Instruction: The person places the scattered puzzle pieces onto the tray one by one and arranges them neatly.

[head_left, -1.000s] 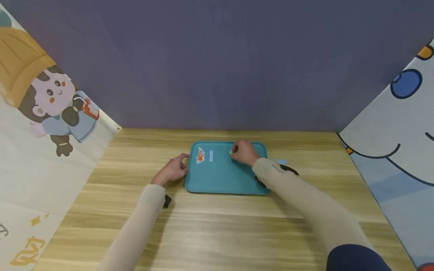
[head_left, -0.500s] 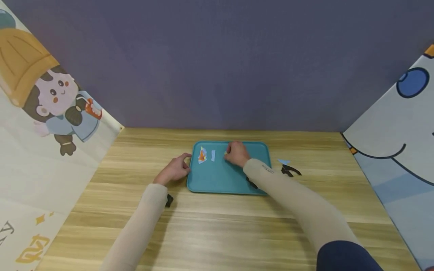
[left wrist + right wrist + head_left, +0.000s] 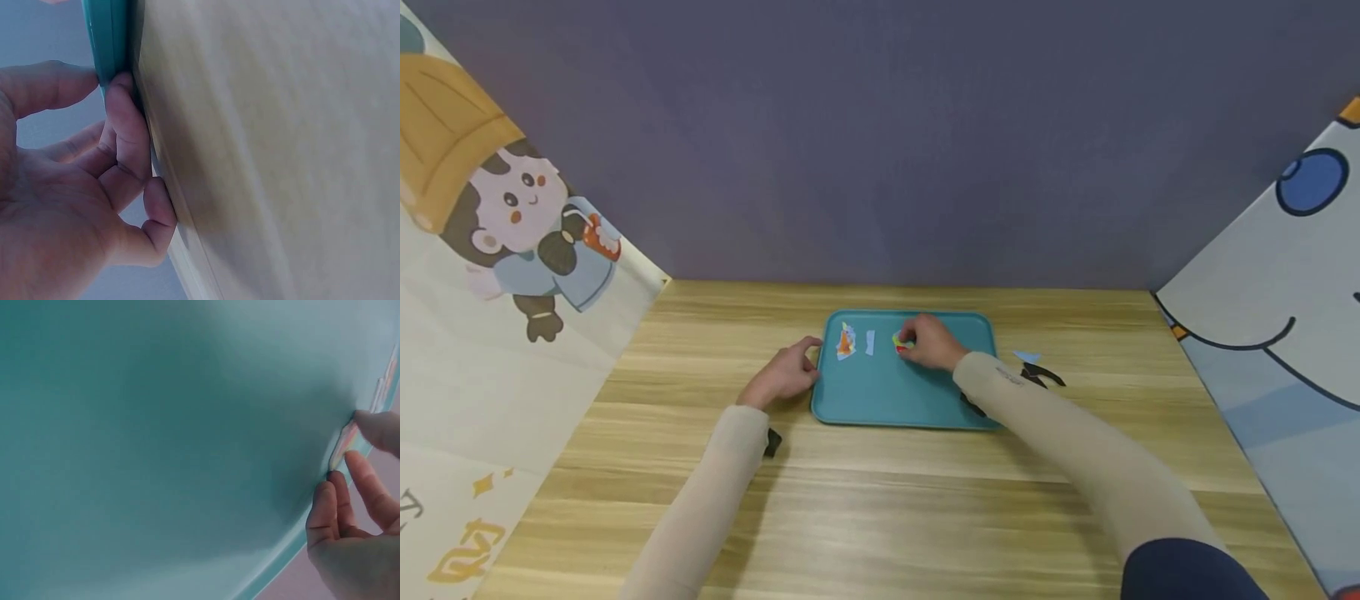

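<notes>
My right hand (image 3: pixel 931 342) is over the upper middle of a teal tray (image 3: pixel 887 404). Its thumb and fingertips pinch a small flat cutout piece (image 3: pixel 901 342) in yellow-green and red, partly covered by the fingers. In the right wrist view the cutout piece (image 3: pixel 344 442) lies low over the tray floor between the fingertips. My left hand (image 3: pixel 785 375) holds the tray's left edge. In the left wrist view, its digits grip the tray rim (image 3: pixel 111 37) close to the table. Left of the right hand lie an orange-and-white cutout (image 3: pixel 846 342) and a narrow pale-blue strip (image 3: pixel 870 342).
The tray stands on a wood-grain table (image 3: pixel 880 500). Right of it lie a light-blue scrap (image 3: pixel 1027 357) and a black tool with curved handles (image 3: pixel 1045 374). A dark wall (image 3: pixel 880 150) rises behind, with cartoon-printed panels (image 3: pixel 527 250) at both sides.
My right hand has moved left across the tray, then slightly back right, and more of the cutout piece shows at its fingertips. The left hand stays at the tray's edge.
</notes>
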`<action>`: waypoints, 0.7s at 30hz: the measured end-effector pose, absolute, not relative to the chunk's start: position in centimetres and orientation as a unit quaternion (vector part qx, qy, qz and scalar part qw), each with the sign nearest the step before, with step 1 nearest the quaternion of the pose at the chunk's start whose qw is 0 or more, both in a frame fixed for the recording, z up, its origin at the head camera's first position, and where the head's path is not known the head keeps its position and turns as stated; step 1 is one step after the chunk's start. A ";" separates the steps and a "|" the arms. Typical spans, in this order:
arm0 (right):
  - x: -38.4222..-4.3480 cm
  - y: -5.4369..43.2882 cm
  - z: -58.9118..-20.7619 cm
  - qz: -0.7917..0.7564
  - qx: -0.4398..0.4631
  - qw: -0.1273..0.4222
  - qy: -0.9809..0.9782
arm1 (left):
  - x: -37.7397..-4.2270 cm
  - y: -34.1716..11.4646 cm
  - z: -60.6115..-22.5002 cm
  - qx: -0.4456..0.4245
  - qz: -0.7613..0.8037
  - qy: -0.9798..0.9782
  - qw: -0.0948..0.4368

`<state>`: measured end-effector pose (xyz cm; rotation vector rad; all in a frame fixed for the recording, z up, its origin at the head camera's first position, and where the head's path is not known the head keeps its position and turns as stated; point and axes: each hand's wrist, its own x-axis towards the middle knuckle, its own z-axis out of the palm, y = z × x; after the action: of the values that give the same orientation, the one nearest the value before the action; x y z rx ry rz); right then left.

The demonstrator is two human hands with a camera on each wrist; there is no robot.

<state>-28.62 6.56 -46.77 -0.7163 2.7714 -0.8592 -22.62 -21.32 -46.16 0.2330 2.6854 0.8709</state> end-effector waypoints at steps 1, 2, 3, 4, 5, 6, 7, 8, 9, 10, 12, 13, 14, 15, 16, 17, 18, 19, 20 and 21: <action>-28.6 6.5 -46.8 -0.282 -0.238 0.074 0.926 | -22.6 -21.3 -46.1 0.080 0.304 0.937 0.154; -28.5 6.3 -46.8 -0.278 -0.236 0.072 0.928 | -22.6 -21.3 -46.1 0.080 0.304 0.937 0.154; -28.5 6.2 -46.8 -0.275 -0.232 0.069 0.930 | -22.6 -21.3 -46.0 0.079 0.304 0.937 0.155; -28.4 6.0 -46.8 -0.274 -0.227 0.067 0.932 | -22.6 -21.3 -46.0 0.079 0.304 0.936 0.157; -28.4 5.8 -46.9 -0.273 -0.222 0.065 0.934 | -22.7 -21.3 -46.1 0.079 0.304 0.936 0.158; -28.3 5.6 -46.9 -0.273 -0.217 0.062 0.935 | -22.7 -21.3 -46.1 0.079 0.304 0.936 0.158; -28.3 5.4 -47.0 -0.273 -0.212 0.060 0.937 | -22.7 -21.3 -46.2 0.080 0.304 0.936 0.159; -28.2 5.3 -47.0 -0.273 -0.208 0.058 0.937 | -22.7 -21.3 -46.3 0.082 0.304 0.936 0.159; -28.2 5.2 -47.1 -0.274 -0.204 0.056 0.938 | -22.8 -21.3 -46.3 0.083 0.304 0.936 0.159; -28.2 5.1 -47.1 -0.275 -0.202 0.053 0.938 | -22.8 -21.2 -46.4 0.084 0.304 0.936 0.159; -28.2 5.0 -47.1 -0.275 -0.200 0.051 0.939 | -22.8 -21.2 -46.5 0.087 0.305 0.935 0.156; -28.1 5.0 -47.0 -0.275 -0.198 0.051 0.939 | -22.8 -21.3 -46.5 0.089 0.306 0.935 0.155; -28.1 5.0 -46.9 -0.276 -0.197 0.050 0.939 | -22.7 -21.3 -46.5 0.089 0.306 0.935 0.153; -28.1 5.1 -46.7 -0.277 -0.197 0.049 0.939 | -22.7 -21.3 -46.5 0.090 0.306 0.936 0.151; -28.1 5.1 -46.6 -0.277 -0.196 0.048 0.939 | -22.7 -21.3 -46.4 0.089 0.307 0.936 0.150; -28.2 5.2 -46.5 -0.278 -0.196 0.046 0.939 | -22.6 -21.3 -46.4 0.089 0.307 0.936 0.149; -28.2 5.4 -46.3 -0.282 -0.194 0.045 0.939 | -22.6 -21.3 -46.3 0.088 0.306 0.936 0.148; -28.3 5.5 -46.1 -0.287 -0.194 0.043 0.937 | -22.6 -21.3 -46.3 0.088 0.306 0.936 0.148; -28.3 5.7 -45.9 -0.290 -0.194 0.041 0.936 | -22.5 -21.3 -46.2 0.086 0.306 0.936 0.149; -28.3 6.0 -45.7 -0.294 -0.194 0.040 0.935 | -22.5 -21.3 -46.2 0.085 0.307 0.936 0.149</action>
<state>-28.31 6.02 -45.70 -0.5930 2.8659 -0.8998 -22.49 -21.33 -46.16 0.2454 2.6914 0.8827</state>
